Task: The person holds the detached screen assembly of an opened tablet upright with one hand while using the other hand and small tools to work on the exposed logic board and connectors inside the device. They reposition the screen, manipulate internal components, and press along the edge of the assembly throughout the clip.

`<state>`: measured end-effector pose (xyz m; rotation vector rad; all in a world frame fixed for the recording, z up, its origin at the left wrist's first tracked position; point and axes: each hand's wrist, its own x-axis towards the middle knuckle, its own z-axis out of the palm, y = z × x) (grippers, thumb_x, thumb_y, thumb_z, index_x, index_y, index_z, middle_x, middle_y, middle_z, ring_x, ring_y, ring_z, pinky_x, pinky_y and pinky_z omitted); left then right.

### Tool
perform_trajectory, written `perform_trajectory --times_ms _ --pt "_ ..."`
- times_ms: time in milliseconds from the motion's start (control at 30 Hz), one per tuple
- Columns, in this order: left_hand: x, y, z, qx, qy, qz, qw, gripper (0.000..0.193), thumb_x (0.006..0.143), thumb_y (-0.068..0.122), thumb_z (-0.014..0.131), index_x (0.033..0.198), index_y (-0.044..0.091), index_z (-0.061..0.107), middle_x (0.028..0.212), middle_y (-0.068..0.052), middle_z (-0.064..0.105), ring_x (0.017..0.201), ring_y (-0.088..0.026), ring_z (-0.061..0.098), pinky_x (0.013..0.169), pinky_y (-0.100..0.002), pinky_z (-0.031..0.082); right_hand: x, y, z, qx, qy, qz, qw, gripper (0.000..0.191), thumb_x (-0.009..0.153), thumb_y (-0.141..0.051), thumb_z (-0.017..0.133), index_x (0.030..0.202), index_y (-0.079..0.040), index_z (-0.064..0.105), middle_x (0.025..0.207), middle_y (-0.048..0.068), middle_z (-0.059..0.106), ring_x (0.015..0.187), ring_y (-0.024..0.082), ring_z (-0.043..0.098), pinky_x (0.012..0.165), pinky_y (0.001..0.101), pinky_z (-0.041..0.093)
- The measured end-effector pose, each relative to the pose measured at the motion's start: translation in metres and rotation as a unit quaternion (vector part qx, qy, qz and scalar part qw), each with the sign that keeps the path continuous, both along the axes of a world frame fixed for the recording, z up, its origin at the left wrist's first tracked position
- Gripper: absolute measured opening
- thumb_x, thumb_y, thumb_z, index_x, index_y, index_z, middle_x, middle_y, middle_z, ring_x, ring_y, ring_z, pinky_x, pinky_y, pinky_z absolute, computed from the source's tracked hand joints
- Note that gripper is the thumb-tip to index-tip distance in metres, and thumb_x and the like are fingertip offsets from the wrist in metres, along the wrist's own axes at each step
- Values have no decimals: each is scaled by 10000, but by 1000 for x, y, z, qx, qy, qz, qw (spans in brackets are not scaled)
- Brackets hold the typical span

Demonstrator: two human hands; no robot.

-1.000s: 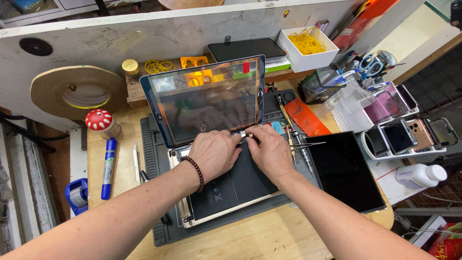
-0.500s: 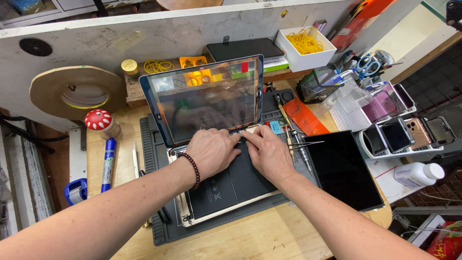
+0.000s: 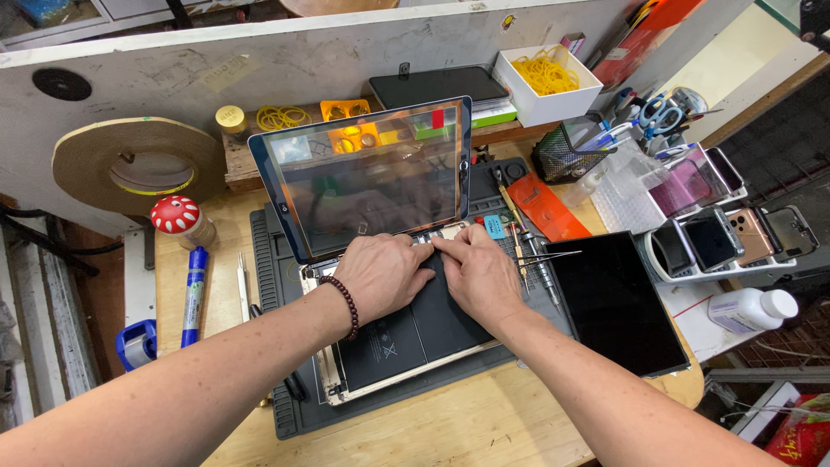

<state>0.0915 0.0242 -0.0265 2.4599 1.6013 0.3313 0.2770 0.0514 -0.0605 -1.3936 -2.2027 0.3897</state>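
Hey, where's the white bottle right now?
In the head view the white bottle lies on its side at the far right edge of the bench, just below the white tray of phones and right of the dark tablet screen.

An opened tablet (image 3: 406,333) lay flat under the fingers, its black battery exposed. Its glass screen (image 3: 367,177) stood tilted upright just beyond the fingertips, hinged along the tablet's far edge.

Bright even light, sharp focus, reflections on the lifted glass panel (image 3: 367,177).
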Motion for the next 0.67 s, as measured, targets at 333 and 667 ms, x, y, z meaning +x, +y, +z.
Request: perform_trajectory --times_ms 333,667 --pt "3 2 9 -94 -52 69 992 404 872 401 715 1211 181 718 960 -143 744 893 -356 711 776 -494 562 5 7 -5 -34 28 2 999 256 903 -130 684 1117 -206 801 979 65 660 909 276 681 770 399 551" --pt "5 2 13 -122 -86 96 984 398 873 343 699 1241 193 712 954 -166 747 927 -379 702 836 -507 560 2 -6 8 37 -85 40 995 378 839 -75 684 1203 -152 749 896 93 592 866 292 648 728 442 545"
